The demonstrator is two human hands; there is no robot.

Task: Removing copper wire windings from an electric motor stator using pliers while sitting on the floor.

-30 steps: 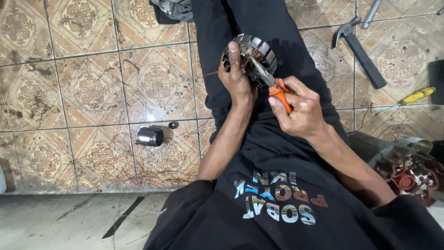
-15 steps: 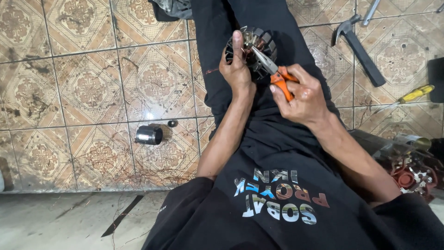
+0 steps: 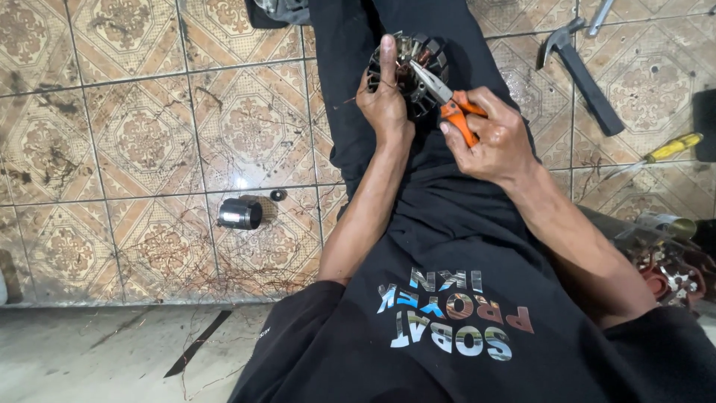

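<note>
**Two hands work on a round metal motor part**

A person sits on a tiled floor (image 3: 149, 134) with legs out in black trousers. The round motor part (image 3: 418, 63) rests on the person's leg, near the top of the picture. It is a dark metal ring with slots, and thin copper wire shows inside it.

The left hand (image 3: 384, 101) holds the motor part from its left side. One finger sticks straight up along the ring, and the other fingers curl around its edge.

The right hand (image 3: 492, 142) is wrapped around the orange handles of a pair of pliers (image 3: 440, 93). The fingers are pressed close together on the handles. The thin metal tips of the pliers reach into the middle of the ring, by the copper wire. The tips are too small to tell if they pinch anything.

On the floor to the left lies a small dark metal cylinder (image 3: 240, 214), with a tiny round piece just beside it. Bits of thin wire lie scattered near it. To the right lie a hammer (image 3: 582, 71) and a screwdriver with a yellow handle (image 3: 664, 153), well apart from the hands. A red and grey machine part (image 3: 671, 272) sits at the right edge.

The black shirt has big colourful letters across the front, low in the picture.
</note>
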